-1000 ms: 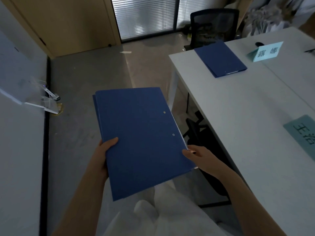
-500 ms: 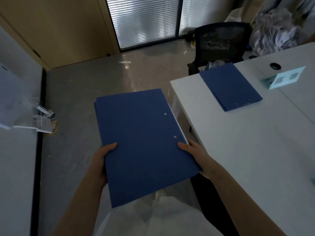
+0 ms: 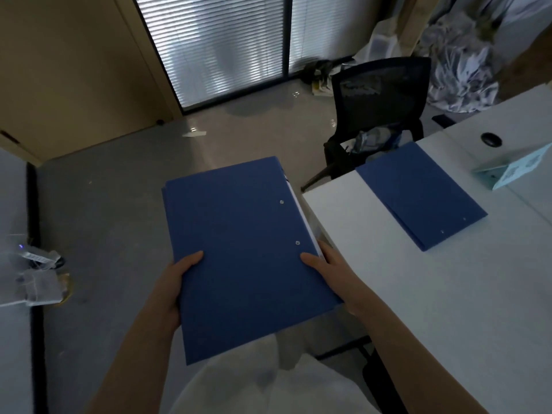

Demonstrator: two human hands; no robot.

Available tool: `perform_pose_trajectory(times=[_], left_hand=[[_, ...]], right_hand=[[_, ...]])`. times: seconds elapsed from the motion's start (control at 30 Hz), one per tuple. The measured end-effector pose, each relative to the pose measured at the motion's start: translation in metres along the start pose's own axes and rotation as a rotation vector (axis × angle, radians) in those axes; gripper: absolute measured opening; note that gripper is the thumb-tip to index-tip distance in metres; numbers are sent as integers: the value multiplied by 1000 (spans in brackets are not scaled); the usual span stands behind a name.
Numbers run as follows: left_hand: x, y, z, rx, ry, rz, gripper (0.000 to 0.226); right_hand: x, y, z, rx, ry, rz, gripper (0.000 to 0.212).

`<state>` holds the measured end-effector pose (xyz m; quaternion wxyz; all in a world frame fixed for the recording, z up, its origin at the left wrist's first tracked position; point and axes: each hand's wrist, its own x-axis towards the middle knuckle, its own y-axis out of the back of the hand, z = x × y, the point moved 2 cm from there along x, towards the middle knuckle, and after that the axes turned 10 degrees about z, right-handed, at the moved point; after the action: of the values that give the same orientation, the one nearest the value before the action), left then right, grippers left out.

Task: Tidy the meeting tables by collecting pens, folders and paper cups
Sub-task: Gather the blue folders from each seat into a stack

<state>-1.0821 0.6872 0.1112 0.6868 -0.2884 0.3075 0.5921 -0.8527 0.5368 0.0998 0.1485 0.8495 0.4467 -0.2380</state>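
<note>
Hands, left hand and right hand, grasp folder stack edgewise; I judge for carrying toward table folder.

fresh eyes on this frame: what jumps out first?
The big blue folder stack held mid-frame over the floor, left hand on its near left edge and right hand on its right edge, thumbs on top. Next, a second blue folder lying flat near the corner of the white table at right, with a black mesh chair behind it.
</note>
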Motion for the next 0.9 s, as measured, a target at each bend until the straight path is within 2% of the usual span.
perform_pose_trajectory(times=[0.17, 0.37, 0.5, 0.57, 0.7, 0.83, 0.9], left_hand=[[60, -15, 78, 11, -12, -64, 49], [111, -51, 140, 71, 8, -119, 32], [149, -89, 177, 143, 8, -158, 33], [167, -115, 195, 174, -3, -182, 28], [202, -167, 229, 239, -37, -214, 25], [234, -213, 265, 311, -61, -217, 33], [246, -235, 280, 341, -69, -225, 30]], right_hand=[[63, -27, -44, 72, -91, 52, 36], [122, -33, -81, 61, -167, 133, 44], [161, -18, -100, -14, -172, 209, 47], [185, -6, -102, 47, -204, 209, 48], [237, 27, -96, 359, -338, 366, 38], [283, 67, -85, 1079, -445, 574, 38], [300, 80, -84, 1271, -488, 631, 40]])
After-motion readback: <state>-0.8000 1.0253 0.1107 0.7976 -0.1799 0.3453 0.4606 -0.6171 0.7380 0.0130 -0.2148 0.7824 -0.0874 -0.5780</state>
